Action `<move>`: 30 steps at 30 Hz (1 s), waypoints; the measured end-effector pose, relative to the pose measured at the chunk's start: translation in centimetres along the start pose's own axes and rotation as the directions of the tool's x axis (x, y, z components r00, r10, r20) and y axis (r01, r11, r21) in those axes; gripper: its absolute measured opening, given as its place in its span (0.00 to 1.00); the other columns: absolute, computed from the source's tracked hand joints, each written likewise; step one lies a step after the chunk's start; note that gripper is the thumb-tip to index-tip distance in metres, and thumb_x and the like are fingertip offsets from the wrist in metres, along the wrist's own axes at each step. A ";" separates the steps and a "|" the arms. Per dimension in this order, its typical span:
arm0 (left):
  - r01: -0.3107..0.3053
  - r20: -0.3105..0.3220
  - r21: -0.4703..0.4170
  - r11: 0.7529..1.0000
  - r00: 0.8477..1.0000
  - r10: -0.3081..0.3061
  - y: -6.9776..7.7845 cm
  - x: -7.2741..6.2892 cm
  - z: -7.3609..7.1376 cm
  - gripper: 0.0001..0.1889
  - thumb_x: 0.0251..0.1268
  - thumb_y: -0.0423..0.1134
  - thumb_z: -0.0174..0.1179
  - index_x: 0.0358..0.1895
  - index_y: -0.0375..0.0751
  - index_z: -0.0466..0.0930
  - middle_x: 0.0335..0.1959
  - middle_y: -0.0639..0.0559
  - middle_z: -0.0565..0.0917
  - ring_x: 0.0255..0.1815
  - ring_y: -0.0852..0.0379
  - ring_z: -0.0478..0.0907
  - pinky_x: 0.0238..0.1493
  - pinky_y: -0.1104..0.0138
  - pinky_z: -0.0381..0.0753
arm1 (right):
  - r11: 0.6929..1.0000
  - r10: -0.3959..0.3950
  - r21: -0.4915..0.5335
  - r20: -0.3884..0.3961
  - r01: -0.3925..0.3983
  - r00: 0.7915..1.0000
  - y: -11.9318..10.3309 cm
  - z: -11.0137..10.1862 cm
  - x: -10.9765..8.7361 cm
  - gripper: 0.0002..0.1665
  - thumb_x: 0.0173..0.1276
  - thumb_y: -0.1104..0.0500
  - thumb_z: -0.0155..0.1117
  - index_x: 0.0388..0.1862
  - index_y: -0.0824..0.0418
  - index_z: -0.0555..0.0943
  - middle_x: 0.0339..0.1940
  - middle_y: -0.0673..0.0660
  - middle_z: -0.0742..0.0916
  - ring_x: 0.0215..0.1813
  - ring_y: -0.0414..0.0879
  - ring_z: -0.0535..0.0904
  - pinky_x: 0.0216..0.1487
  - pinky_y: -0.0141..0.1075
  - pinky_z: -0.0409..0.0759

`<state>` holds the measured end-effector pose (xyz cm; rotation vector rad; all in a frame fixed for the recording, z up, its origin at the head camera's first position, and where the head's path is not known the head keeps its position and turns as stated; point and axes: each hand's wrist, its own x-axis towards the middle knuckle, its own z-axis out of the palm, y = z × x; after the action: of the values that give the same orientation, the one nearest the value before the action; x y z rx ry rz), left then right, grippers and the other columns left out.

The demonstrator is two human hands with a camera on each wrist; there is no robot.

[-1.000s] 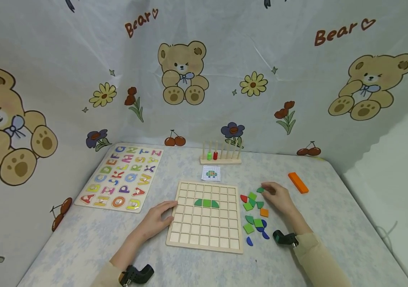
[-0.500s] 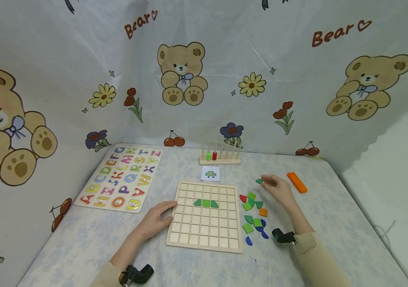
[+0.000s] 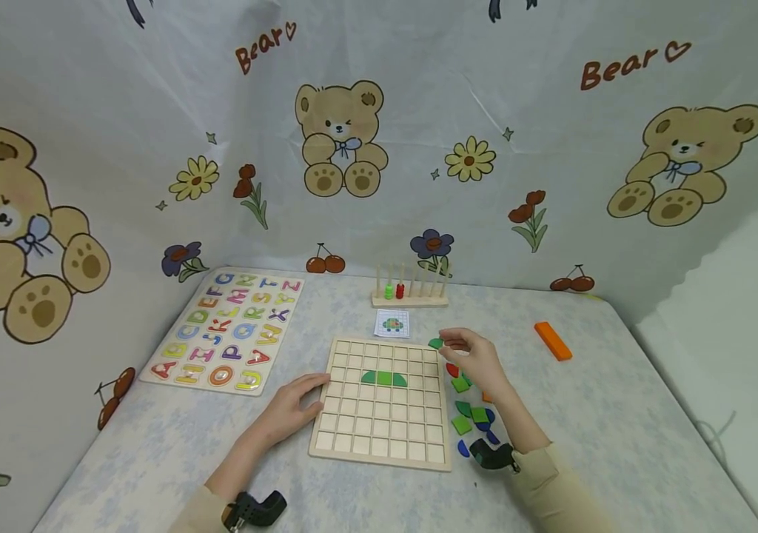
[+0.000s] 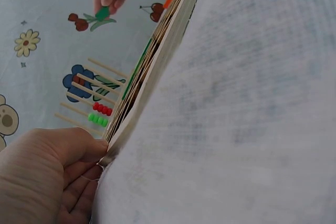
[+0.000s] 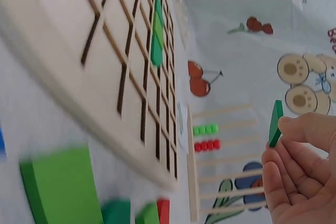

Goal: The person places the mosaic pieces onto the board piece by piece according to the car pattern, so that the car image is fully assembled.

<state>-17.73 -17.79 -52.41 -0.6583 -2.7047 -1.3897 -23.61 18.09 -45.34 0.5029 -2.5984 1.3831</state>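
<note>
Over the last second the right hand has travelled leftward from beside the loose pieces to the far right corner of the gridded wooden board, carrying a green piece with it. That hand pinches the piece between thumb and fingertips, its other fingers loosely bent; the right wrist view shows it held on edge, up in the air and clear of the table. The left hand has stayed put at the board's left edge — fingers and thumb apart, tips touching the rim, though whether any reach beneath it I cannot tell. On the board, in the third row from the far side, a bright green square sits between two darker green rounded pieces, just as before. The loose pieces, green, blue, red and orange, lie along the board's right side, some of them now partly hidden by the right hand and forearm. Beyond the far edge lies a small printed card, and behind that stands a wooden peg rack with green and red beads. A letter board lies to the left, and an orange block well off to the right.
</note>
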 end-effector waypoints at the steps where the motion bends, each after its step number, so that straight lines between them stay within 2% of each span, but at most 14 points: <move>1: -0.003 -0.002 0.005 1.000 1.000 0.003 0.0 0.0 0.0 0.25 0.63 0.35 0.61 0.65 0.39 0.71 0.63 0.47 0.72 0.66 0.46 0.65 0.63 0.51 0.65 | 1.000 -0.006 0.012 0.004 0.006 1.000 -0.3 0.4 0.0 0.19 0.63 0.63 0.66 0.53 0.67 0.79 0.47 0.60 0.83 0.48 0.53 0.79 0.49 0.45 0.79; 9: 0.005 -0.004 -0.006 1.000 1.000 -0.005 0.1 0.0 -0.1 0.25 0.62 0.33 0.61 0.64 0.37 0.71 0.63 0.46 0.72 0.66 0.47 0.65 0.64 0.52 0.64 | 0.992 -0.025 0.121 0.077 0.016 0.997 -2.5 3.8 -0.5 0.20 0.63 0.62 0.67 0.53 0.65 0.79 0.48 0.56 0.84 0.48 0.49 0.79 0.49 0.39 0.79; 14: 0.007 -0.006 -0.001 1.000 1.000 -0.007 0.2 0.2 0.0 0.25 0.63 0.34 0.61 0.64 0.39 0.71 0.63 0.48 0.72 0.66 0.48 0.65 0.64 0.52 0.64 | 0.988 -0.047 0.150 0.126 0.028 0.991 -3.5 5.5 -0.9 0.19 0.62 0.63 0.67 0.53 0.64 0.80 0.48 0.56 0.84 0.48 0.48 0.79 0.50 0.39 0.78; 21: 0.008 -0.004 -0.003 1.000 1.000 -0.008 0.3 0.2 -0.1 0.25 0.63 0.33 0.61 0.64 0.39 0.71 0.63 0.48 0.72 0.66 0.48 0.64 0.65 0.52 0.64 | 0.981 -0.099 0.184 0.181 0.065 0.979 -4.5 7.8 -1.2 0.18 0.62 0.63 0.67 0.51 0.67 0.79 0.47 0.57 0.84 0.48 0.52 0.80 0.50 0.47 0.78; 23: 0.010 0.001 -0.001 1.000 1.000 -0.010 0.3 0.2 -0.1 0.25 0.63 0.33 0.61 0.64 0.39 0.71 0.63 0.48 0.72 0.66 0.48 0.64 0.65 0.52 0.64 | 0.976 -0.107 0.208 0.200 0.064 0.974 -5.7 7.9 -1.4 0.18 0.63 0.65 0.65 0.51 0.69 0.78 0.47 0.61 0.83 0.48 0.56 0.79 0.50 0.51 0.77; 25: 0.013 0.004 0.001 1.000 1.000 -0.013 0.3 0.2 -0.2 0.25 0.63 0.34 0.61 0.64 0.39 0.71 0.63 0.48 0.72 0.66 0.48 0.64 0.65 0.52 0.64 | 0.974 -0.102 0.222 0.205 0.055 0.973 -5.9 8.6 -1.5 0.17 0.63 0.67 0.65 0.51 0.71 0.78 0.46 0.63 0.83 0.47 0.59 0.79 0.50 0.54 0.77; 28: 0.019 0.010 -0.001 1.000 1.000 -0.019 0.4 0.1 -0.2 0.25 0.63 0.34 0.61 0.64 0.39 0.71 0.63 0.48 0.72 0.66 0.48 0.64 0.65 0.53 0.63 | 0.978 -0.079 0.205 0.217 0.034 0.973 -6.2 9.5 -1.5 0.17 0.62 0.67 0.65 0.50 0.68 0.79 0.46 0.61 0.84 0.47 0.56 0.79 0.50 0.50 0.78; 30: 0.022 0.012 -0.001 1.000 1.000 -0.022 0.3 0.1 -0.3 0.25 0.63 0.34 0.61 0.64 0.39 0.71 0.63 0.48 0.72 0.66 0.48 0.64 0.65 0.53 0.63 | 0.983 -0.071 0.183 0.216 0.031 0.974 -5.3 10.5 -1.4 0.17 0.62 0.64 0.66 0.50 0.65 0.80 0.46 0.56 0.84 0.47 0.51 0.80 0.49 0.43 0.79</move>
<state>-17.73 -17.78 -51.96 -0.6404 -2.7287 -1.3974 -20.16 6.96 -47.52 0.7871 -2.6191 1.6383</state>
